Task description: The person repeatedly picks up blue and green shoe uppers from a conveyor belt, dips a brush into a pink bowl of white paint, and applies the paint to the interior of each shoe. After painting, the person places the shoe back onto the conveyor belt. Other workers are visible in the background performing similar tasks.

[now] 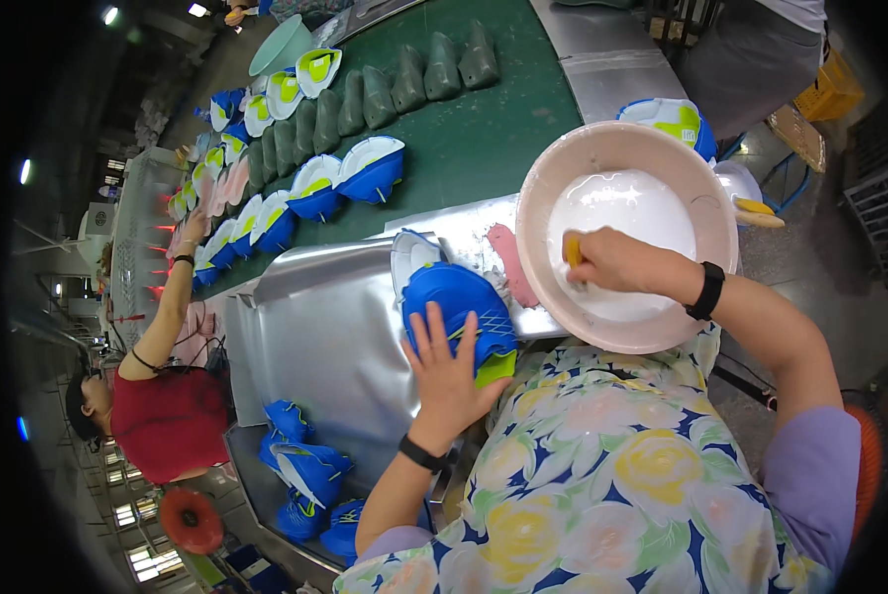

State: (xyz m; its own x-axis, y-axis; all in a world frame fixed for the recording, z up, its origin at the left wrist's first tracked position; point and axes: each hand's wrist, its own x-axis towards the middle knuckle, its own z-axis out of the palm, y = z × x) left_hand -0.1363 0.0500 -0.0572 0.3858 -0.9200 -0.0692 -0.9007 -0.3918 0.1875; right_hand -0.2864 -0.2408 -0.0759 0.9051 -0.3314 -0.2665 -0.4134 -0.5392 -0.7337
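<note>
My left hand point(449, 384) lies on a blue shoe upper point(456, 293) with white crossed lines and a lime-green part at its near end. The fingers are spread flat over it, not wrapped round. Inside a pale pink basin point(530, 233), my right hand point(617, 262) is closed round a yellow-handled brush point(573, 247). White liquid point(627, 203) covers the basin's bottom. The brush's lower end is down at the liquid, mostly hidden by my fingers. A white-lined upper point(412, 255) sits just beyond the blue one.
A metal tray point(315, 297) at left holds several blue uppers point(310, 470). Dark green shoe lasts point(409, 79) and more uppers point(370, 168) line the green conveyor belt point(493, 129). A co-worker in red point(172, 421) reaches over its left end. Pink cloth point(508, 262) lies beside the basin.
</note>
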